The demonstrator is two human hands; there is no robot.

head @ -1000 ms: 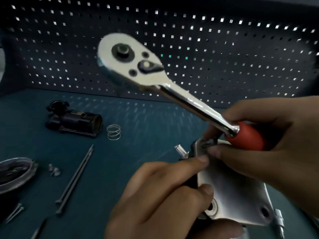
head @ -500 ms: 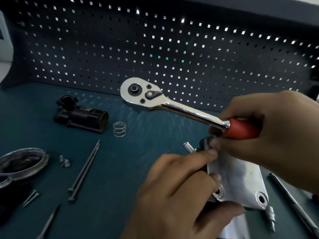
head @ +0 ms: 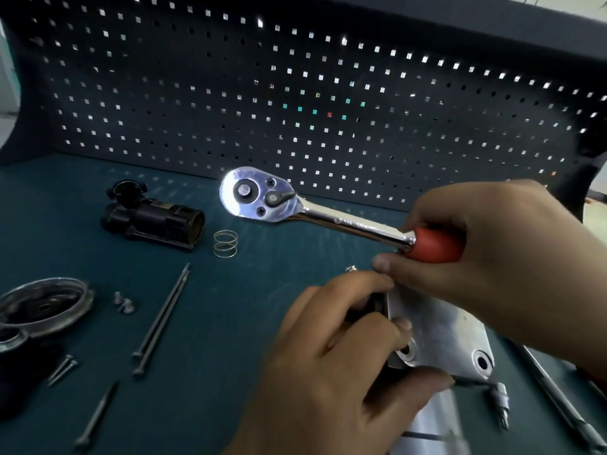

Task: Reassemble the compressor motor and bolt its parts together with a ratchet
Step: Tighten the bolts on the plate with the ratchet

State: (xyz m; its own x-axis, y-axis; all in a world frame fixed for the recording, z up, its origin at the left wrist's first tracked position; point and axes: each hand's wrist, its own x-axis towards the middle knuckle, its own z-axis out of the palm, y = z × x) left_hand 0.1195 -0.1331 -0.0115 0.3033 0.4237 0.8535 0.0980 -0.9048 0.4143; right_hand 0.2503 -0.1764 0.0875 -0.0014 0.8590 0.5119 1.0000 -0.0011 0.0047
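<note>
My right hand (head: pixel 505 257) grips the red handle of a chrome ratchet (head: pixel 315 211), whose head points up and left above the bench. Its fingertips also reach down to the top corner of a silver metal end plate (head: pixel 440 336) with bolt holes. My left hand (head: pixel 331 366) grips that plate and the dark motor part behind it, thumb under the lower edge. A small bolt tip (head: pixel 350 268) shows between the two hands. What sits under the fingers is hidden.
On the teal bench lie a black motor housing (head: pixel 154 218), a coil spring (head: pixel 225 244), two long bolts (head: pixel 161 320), small screws (head: pixel 124 303), a round metal cover (head: pixel 42 307), loose bolts at the lower left (head: pixel 62 369), a socket bit (head: pixel 502 402) and a long rod (head: pixel 565 399). A pegboard (head: pixel 295 93) stands behind.
The ratchet head has dropped from high and close to the camera down to a flatter angle over the bench. Both hands stay at the plate's top corner.
</note>
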